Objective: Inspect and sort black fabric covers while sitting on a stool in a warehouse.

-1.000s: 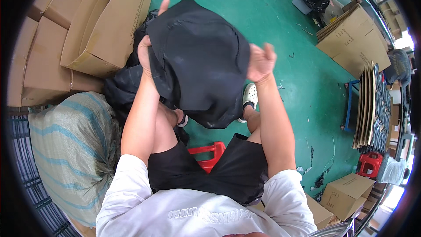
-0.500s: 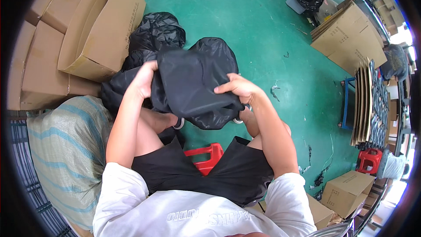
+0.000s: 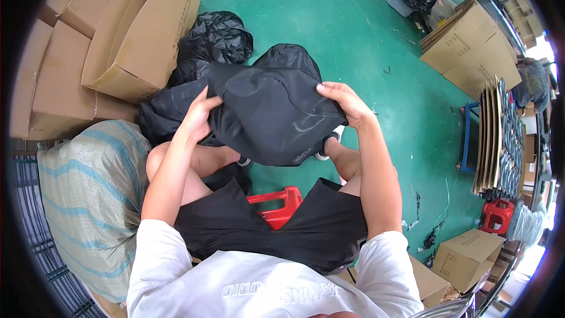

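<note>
At the centre of the frame the person holds a black garment spread above the knees. The left hand pinches its left edge, and the right hand grips its upper right edge. It looks like the folding or smoothing step. A next fold would need both grips kept firm. More black bundles lie beside an open cardboard box, upper left.

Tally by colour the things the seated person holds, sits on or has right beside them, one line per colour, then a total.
Black: 2, held black garment, black bag pile
Red: 1, red stool
Brown: 1, open cardboard box
Striped blue-white: 1, woven sack
Total: 5
</note>
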Tool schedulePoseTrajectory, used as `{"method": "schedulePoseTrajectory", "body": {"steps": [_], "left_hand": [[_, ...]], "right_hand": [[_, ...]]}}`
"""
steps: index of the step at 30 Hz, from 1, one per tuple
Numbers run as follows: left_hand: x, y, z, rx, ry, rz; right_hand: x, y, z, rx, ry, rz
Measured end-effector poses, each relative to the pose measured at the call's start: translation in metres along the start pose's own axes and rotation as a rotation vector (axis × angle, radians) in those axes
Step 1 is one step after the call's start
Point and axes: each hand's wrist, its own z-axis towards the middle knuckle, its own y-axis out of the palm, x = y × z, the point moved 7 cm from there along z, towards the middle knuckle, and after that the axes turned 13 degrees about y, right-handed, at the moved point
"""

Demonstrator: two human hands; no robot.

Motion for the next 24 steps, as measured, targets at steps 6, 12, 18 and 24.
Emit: {"method": "schedulePoseTrajectory", "body": {"steps": [6, 12, 18, 24], "left_hand": [[-0.032, -0.017, 0.106, -0.088, -0.066, 0.188], [-0.039, 0.013, 0.192, -0.196, 0.056, 0.0], [-0.136, -0.091, 0.269, 0.199, -0.177, 0.324], [-0.177, -0.107, 0.241, 0.307, -0.226, 0.266]], "right_hand": [[0.011, -0.055, 0.075, 0.134, -0.057, 0.011], [-0.056, -0.109, 0.091, 0.116, -0.497, 0.219], [-0.004, -0.169, 0.184, 0.545, -0.156, 0.305], [0.059, -0.193, 0.204, 0.526, -0.12, 0.479]]}}
